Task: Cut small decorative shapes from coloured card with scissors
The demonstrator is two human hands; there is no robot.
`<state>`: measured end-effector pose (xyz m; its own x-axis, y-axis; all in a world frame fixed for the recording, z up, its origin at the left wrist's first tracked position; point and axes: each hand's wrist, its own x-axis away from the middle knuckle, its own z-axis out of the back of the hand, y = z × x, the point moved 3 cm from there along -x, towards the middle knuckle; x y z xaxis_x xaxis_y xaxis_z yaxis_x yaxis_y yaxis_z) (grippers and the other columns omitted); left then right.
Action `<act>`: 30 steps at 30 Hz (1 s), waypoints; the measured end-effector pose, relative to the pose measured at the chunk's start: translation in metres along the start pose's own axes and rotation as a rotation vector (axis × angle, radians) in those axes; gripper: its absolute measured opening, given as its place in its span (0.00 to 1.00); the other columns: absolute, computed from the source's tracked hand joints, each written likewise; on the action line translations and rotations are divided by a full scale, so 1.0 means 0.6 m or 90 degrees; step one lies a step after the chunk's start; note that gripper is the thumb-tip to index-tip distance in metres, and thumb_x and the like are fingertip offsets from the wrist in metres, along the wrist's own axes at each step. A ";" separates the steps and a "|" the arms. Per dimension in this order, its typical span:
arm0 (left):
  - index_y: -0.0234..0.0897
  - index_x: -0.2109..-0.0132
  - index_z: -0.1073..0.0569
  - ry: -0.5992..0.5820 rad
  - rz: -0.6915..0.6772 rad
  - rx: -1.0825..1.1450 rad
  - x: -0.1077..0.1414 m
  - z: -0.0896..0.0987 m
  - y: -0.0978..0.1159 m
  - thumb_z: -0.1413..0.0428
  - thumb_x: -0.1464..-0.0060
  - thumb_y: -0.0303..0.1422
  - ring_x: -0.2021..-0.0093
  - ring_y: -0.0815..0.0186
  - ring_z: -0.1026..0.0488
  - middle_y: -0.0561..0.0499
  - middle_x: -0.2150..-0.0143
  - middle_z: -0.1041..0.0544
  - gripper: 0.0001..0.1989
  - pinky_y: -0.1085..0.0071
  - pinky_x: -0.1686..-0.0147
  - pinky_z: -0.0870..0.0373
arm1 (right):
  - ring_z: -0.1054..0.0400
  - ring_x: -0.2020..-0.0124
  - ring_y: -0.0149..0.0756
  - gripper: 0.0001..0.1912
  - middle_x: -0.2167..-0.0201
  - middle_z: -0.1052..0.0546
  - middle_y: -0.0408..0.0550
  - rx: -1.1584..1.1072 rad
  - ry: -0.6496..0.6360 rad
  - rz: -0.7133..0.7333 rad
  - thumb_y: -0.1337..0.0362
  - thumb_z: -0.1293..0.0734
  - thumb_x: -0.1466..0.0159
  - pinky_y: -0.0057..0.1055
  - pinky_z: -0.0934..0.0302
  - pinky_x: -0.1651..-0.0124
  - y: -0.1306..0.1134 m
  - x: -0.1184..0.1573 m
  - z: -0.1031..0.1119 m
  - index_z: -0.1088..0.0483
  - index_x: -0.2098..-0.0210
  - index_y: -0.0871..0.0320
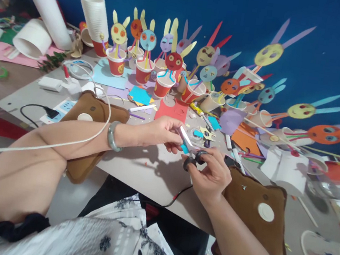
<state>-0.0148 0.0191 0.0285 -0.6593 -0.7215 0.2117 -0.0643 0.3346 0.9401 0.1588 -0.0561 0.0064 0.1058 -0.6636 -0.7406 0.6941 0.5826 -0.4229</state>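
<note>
Black-handled scissors point(189, 162) are in my right hand point(213, 178), its thumb and fingers in the loops. Their pale blades point up and left, toward my left hand point(166, 131). Pinched in the left fingers is a small blue piece of paper point(185, 148), lying against the blades. Part of that paper is hidden by the fingers and the scissors. Both hands are above the front part of the grey table point(138, 171). Just beyond them lie blue paper scraps point(198, 134) and a cut yellow scrap point(206, 133).
Several paper cups with rabbit-faced paper figures point(174, 62) line the back wall. Brown cushions point(255, 211) lie under both forearms. A white cable point(44, 145) crosses my left arm. A power strip point(65, 108), coloured paper point(172, 110) and a cup stack point(93, 15) are also on the table.
</note>
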 end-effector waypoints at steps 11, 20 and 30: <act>0.30 0.65 0.28 -0.037 0.073 0.034 -0.004 0.000 -0.017 0.41 0.49 0.19 0.79 0.72 0.24 0.51 0.77 0.22 0.05 0.77 0.74 0.27 | 0.35 0.75 0.34 0.10 0.78 0.26 0.43 0.190 -0.015 0.134 0.62 0.27 0.41 0.41 0.43 0.60 -0.016 -0.006 0.007 0.28 0.78 0.51; 0.29 0.64 0.28 -0.065 0.029 0.047 -0.008 0.002 -0.022 0.38 0.49 0.22 0.76 0.72 0.23 0.51 0.74 0.21 0.06 0.76 0.72 0.26 | 0.29 0.66 0.40 0.06 0.68 0.23 0.46 -0.079 -0.010 -0.120 0.67 0.29 0.41 0.41 0.36 0.57 0.005 0.002 -0.007 0.30 0.72 0.54; 0.29 0.60 0.28 -0.130 -0.015 0.044 -0.006 0.000 -0.024 0.31 0.57 0.24 0.70 0.71 0.21 0.52 0.71 0.20 0.17 0.75 0.67 0.25 | 0.27 0.65 0.37 0.07 0.66 0.21 0.47 -0.306 0.024 -0.361 0.61 0.27 0.39 0.35 0.32 0.59 0.007 0.013 -0.015 0.27 0.70 0.55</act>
<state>-0.0117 0.0170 0.0144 -0.7945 -0.5942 0.1254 -0.1272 0.3648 0.9224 0.1560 -0.0545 -0.0056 -0.2068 -0.9121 -0.3540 0.2454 0.3019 -0.9212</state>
